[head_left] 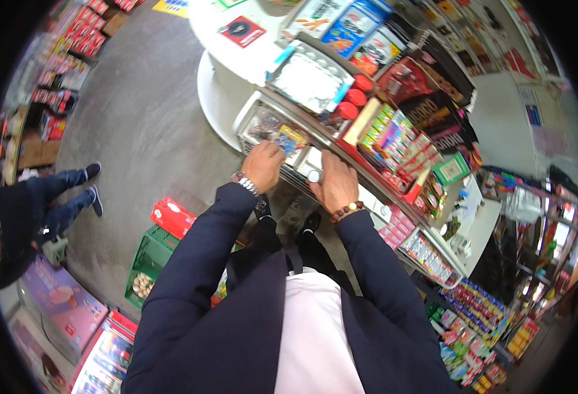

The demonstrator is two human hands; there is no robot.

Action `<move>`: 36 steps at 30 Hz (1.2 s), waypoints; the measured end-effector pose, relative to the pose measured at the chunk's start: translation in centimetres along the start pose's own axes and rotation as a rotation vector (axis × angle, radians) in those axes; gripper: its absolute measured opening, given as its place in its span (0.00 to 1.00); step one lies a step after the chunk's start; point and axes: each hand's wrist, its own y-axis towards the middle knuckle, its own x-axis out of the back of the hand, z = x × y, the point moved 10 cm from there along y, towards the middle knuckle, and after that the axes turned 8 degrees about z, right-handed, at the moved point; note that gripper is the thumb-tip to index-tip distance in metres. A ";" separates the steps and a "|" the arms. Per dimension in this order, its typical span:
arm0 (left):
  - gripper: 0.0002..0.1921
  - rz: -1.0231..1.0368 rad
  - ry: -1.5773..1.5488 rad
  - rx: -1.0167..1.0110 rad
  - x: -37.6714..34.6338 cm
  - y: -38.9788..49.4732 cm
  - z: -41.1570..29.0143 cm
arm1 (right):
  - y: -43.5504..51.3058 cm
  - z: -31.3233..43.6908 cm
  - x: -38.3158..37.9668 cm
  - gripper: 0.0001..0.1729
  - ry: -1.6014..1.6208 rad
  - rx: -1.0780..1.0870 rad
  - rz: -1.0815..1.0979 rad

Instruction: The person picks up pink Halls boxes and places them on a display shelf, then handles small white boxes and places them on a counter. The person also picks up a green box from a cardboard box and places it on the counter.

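Note:
My left hand (263, 166), with a watch at the wrist, rests at the edge of a shallow rack under the counter, beside a blue and yellow packet (289, 140). To its right, my right hand (337, 181), with a beaded bracelet, lies over the same rack. Its thumb is next to a small white round cap (313, 176), and white boxes (307, 160) lie between the hands. Whether either hand grips something cannot be told. Clear-wrapped packets (264, 123) fill the rack's left end.
The counter above holds an open white carton (311, 76), red-lidded jars (353, 101) and a candy display box (387, 135). A green crate (152, 256) and a red box (173, 217) are at the lower left. A person (27, 216) is at the far left.

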 end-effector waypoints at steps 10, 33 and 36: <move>0.43 0.272 0.002 -0.315 0.9 3.5 -9.6 | -5.1 -5.0 0.5 0.48 0.012 -0.112 0.075; 0.28 0.274 -0.016 -0.465 -4.8 3.7 -23.1 | -22.6 -14.0 5.3 0.14 0.072 -0.141 -0.509; 0.28 0.322 0.015 -0.450 -7.4 4.0 -24.8 | -21.9 -14.8 5.2 0.08 0.108 -0.086 -0.500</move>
